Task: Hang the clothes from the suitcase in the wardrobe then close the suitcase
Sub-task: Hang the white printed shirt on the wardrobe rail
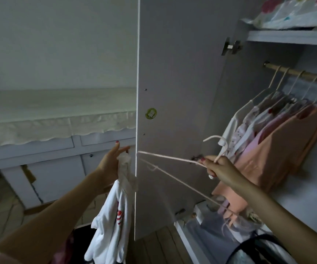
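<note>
The left hand is pinching a white garment by its bunched top edge, index finger and thumb stretched upward, the rest of the cloth hanging straight down toward six o'clock with a red print showing on its side. The hand is sitting just left of the edge of the open wardrobe door, which is standing upright through the middle of the view and carrying a small green sticker.

The right hand is gripping a pale pink hanger at its neck, fingers curled round the wire; the hook is curving up toward twelve o'clock above the fist, and the two arms of the hanger are pointing away toward nine o'clock and five o'clock. The hanger's left tip is lying near the garment without touching it.

At three o'clock from the right hand, clothes in white, pink and peach are hanging on hangers from the wooden rail inside the wardrobe. Above the rail, a shelf is carrying a flowered bag. At nine o'clock, beyond the door, a bed with a pale scalloped cover is lying over drawers. The suitcase cannot be made out for certain.
</note>
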